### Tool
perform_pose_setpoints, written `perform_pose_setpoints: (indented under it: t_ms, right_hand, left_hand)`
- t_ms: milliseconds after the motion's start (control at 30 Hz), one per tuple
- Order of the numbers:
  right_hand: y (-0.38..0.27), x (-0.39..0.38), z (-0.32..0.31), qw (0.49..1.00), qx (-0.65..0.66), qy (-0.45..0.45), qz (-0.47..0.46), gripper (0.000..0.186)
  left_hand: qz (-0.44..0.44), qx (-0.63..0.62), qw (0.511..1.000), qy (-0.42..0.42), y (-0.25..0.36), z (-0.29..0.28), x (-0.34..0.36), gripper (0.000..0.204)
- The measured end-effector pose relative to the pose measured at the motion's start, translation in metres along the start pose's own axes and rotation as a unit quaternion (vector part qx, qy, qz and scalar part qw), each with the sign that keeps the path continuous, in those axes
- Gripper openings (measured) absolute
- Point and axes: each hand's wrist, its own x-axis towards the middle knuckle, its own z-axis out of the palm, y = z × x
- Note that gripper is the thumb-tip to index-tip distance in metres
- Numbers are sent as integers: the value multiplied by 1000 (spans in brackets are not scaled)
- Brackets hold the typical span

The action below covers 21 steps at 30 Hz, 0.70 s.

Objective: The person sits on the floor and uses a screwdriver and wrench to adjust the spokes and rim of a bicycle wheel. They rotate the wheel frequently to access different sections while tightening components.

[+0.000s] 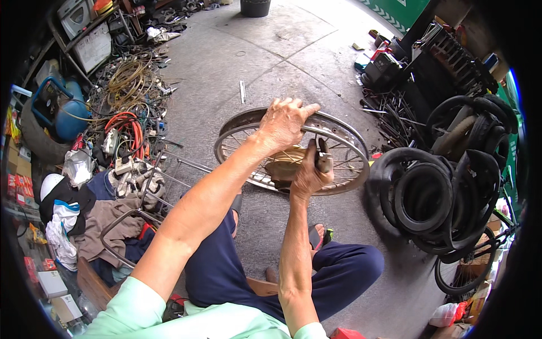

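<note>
A spoked metal wheel (355,181) with a worn rim and a gold-coloured hub (279,166) lies tilted on the floor in front of me. My left hand (282,121) is closed on the top of its rim, the index finger stretched along it. Below and right of that, my right hand (310,172) grips a small dark and silver tool (320,146) against the inner side of the rim, above the spokes. I cannot make out what kind of tool it is.
Cables and hoses (127,85) with a blue tank (68,113) line the left. Black tyres (423,198) and metal rods (389,127) crowd the right. A black bucket (254,7) stands at the back. A short metal strip (243,91) lies beyond the wheel.
</note>
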Motion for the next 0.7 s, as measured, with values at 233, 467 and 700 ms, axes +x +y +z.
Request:
perform_pose_setpoints:
  t_ms: [233,467,700]
  right_hand:
    - [1,14,5,996,-17,-36,-76,15]
    - [-4,15,3,978,-121,-45,-163,16]
    - [6,16,0,992,-76,-64,-82,14]
  left_hand:
    - [5,-3,1000,-18,1,-4,-6,58]
    - [20,-11,1000,5,2,-4,-8,67]
    - [17,0,1000,10,3,1,-5,69]
